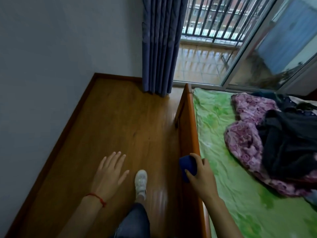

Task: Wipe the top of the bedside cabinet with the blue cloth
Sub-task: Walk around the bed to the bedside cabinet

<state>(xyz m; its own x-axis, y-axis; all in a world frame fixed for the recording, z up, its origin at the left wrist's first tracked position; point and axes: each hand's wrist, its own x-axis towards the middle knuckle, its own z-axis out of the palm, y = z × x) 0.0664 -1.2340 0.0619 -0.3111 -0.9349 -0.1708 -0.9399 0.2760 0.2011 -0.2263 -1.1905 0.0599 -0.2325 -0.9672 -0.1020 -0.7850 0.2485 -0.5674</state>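
Note:
My right hand point(201, 176) grips the blue cloth point(187, 166), bunched into a dark blue wad, above the wooden side rail of the bed point(188, 121). My left hand point(109, 172) hovers over the wooden floor with its fingers straight and spread, holding nothing. A red string is tied round the left wrist. No bedside cabinet shows in this view.
The bed with a green sheet point(228, 169) fills the right side; a purple blanket point(245, 138) and dark clothes point(289, 141) lie on it. Ahead hang a blue curtain point(161, 45) and a glass balcony door point(257, 54). A grey wall point(51, 57) borders the floor strip on the left. My white shoe point(141, 183) is on the floor.

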